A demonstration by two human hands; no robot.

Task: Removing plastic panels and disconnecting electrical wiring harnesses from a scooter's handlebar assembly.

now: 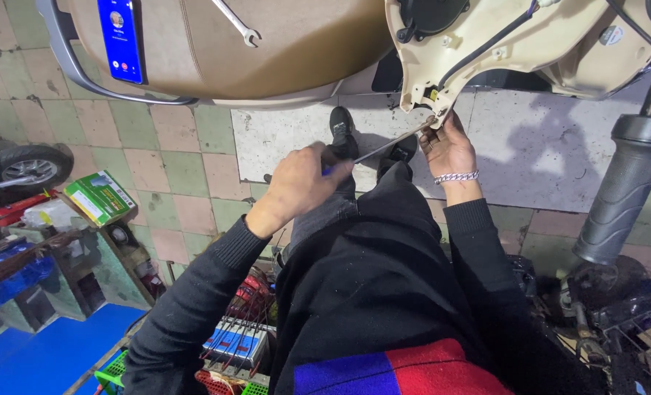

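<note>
Screwdriver (384, 148) gripped in the left hand (300, 183), tip up at one o'clock on the cream scooter panel (472, 51); right hand (448, 146) pinches the edge there. Panel not yet free.

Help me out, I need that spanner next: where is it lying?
In the head view, the spanner lies at the top centre on the brown scooter seat, right of the lit phone and above the left hand holding the screwdriver.
</note>
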